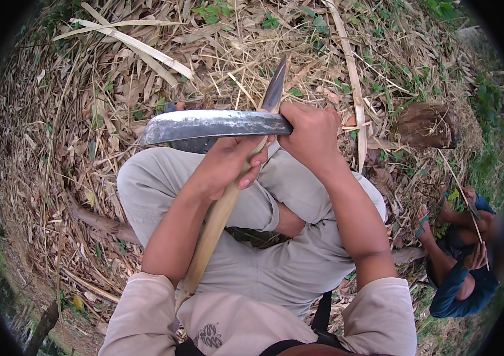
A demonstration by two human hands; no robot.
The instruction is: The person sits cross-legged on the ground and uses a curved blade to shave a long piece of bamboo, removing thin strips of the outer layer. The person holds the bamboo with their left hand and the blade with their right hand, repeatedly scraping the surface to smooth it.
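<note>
— Where are the hands?

— Both are up in front of the person's knees. The left hand (225, 163) is wrapped round a pale bamboo strip (213, 228), fingers curled over it and the thumb side toward the blade. The right hand (311, 136) is clenched in a fist on the handle end of a big knife (216, 124).

— How does the knife lie?

— Its broad grey blade runs nearly level, from the right fist out to the left, ending in a rounded tip above the left knee. The flat of the blade sits just above the left hand's knuckles, touching or nearly so; I cannot tell which.

— And the bamboo strip?

— It runs slantwise: the lower end is down by the person's chest between the two beige sleeves, it passes through the left hand's grip, goes under the blade, and its dark pointed tip sticks up beyond the knife, just beside the right hand's knuckles. So the blade crosses the strip right between the two hands.

— What carries all this?

— Nothing but the lap. The person sits cross-legged in grey trousers (299, 261) on ground (74, 136) covered with dry bamboo leaves and straw. A brown stump (427, 124) stands toward the right edge of the ground.

— Anyone else?

— Another person (462, 267) in dark blue sits at the lower right, well apart, holding a thin stick.
</note>
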